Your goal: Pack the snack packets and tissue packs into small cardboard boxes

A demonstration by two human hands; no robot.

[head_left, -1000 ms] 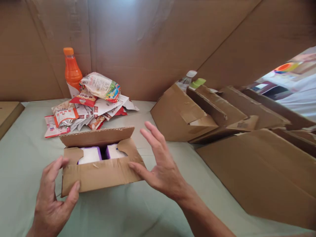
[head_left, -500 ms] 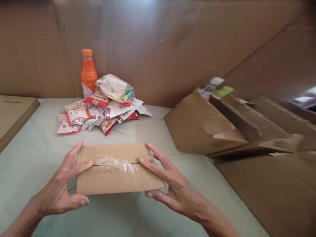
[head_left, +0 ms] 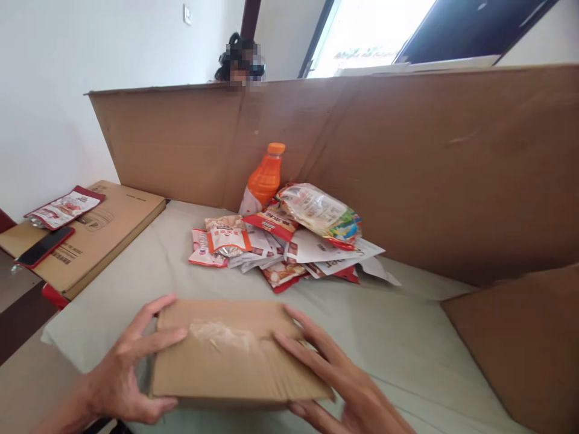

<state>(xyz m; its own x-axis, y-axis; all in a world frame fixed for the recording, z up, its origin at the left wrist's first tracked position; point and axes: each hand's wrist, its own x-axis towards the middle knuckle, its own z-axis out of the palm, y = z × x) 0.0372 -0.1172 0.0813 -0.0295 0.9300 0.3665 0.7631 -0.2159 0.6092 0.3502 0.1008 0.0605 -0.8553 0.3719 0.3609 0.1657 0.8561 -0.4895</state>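
Note:
Between my two hands is a small cardboard box (head_left: 226,367), with clear tape crumpled across its top. My left hand (head_left: 126,364) grips its left end, fingers on the top and thumb at the near edge. At the right end my right hand (head_left: 337,374) holds it the same way, its thumb partly under the near edge. Just beyond the box lies a heap of snack packets (head_left: 271,250), with a clear bag of food (head_left: 314,208) on top. An orange drink bottle (head_left: 262,181) leans behind the heap.
A tall cardboard panel (head_left: 384,169) stands along the back. At left, a flat carton (head_left: 131,211) carries a phone (head_left: 45,247) and a red-and-white pouch (head_left: 67,208). Another cardboard box (head_left: 520,337) is at the right. A person's head (head_left: 242,60) shows above the panel.
The view has swung left and up, bringing in the flat carton with the phone and the person behind the panel. Both hands keep hold of the box, which sits nearer the bottom of the picture.

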